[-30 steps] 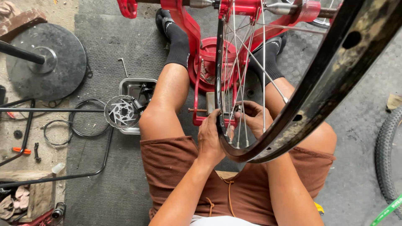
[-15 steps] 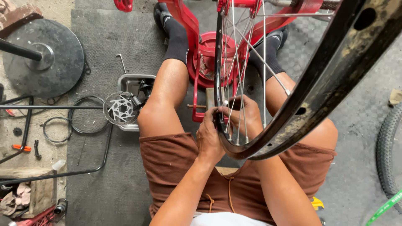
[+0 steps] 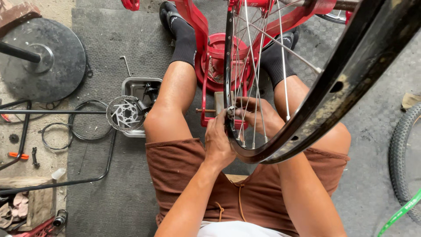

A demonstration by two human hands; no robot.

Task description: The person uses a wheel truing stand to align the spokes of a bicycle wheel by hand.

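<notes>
A black bicycle wheel rim [image 3: 324, 101] with silver spokes [image 3: 258, 66] stands in a red truing stand [image 3: 219, 52] between my legs. My left hand [image 3: 219, 140] grips the rim's near edge from the left side, fingers closed on it. My right hand [image 3: 258, 116] reaches in among the spokes just right of the rim, fingers pinched around a spoke end near the rim; what they hold is hidden. I sit in brown shorts with black socks, feet either side of the stand.
A metal tray [image 3: 131, 85] with small parts lies left of my knee, a brake disc rotor [image 3: 124, 114] at its edge. Cables [image 3: 57, 136], a black round stand base [image 3: 44, 59], an orange tool [image 3: 19, 155] lie left. A tyre [image 3: 405, 153] is right.
Both hands stayed at the rim's near edge. My right fingers shifted slightly among the spokes. The view moved a little.
</notes>
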